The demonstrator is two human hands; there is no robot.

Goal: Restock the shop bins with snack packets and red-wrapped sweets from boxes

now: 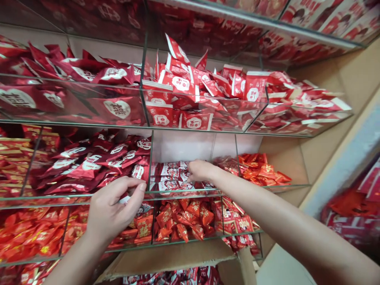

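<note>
My right hand [200, 171] reaches into a middle-shelf compartment with its fingers curled down against small red-and-white packets [170, 178] printed with figures. These packets lie in neat rows; what is between my fingertips is hidden. Lower left, my left hand [114, 209] is curled in front of the shelf's glass edge, thumb close to the forefinger. White and patterned bits of a small packet [144, 208] show beside and under its fingers; most of it is covered by the hand. Dark red packets with white hearts [90, 161] fill the compartment beyond my left hand.
Glass dividers and a glass front edge [184, 192] bound the compartments. Orange-red packets [267, 170] lie to the right, and more red packets [187, 217] below. Red-and-white packets [181, 83] are heaped above. An open cardboard box [172, 255] with packets stands underneath.
</note>
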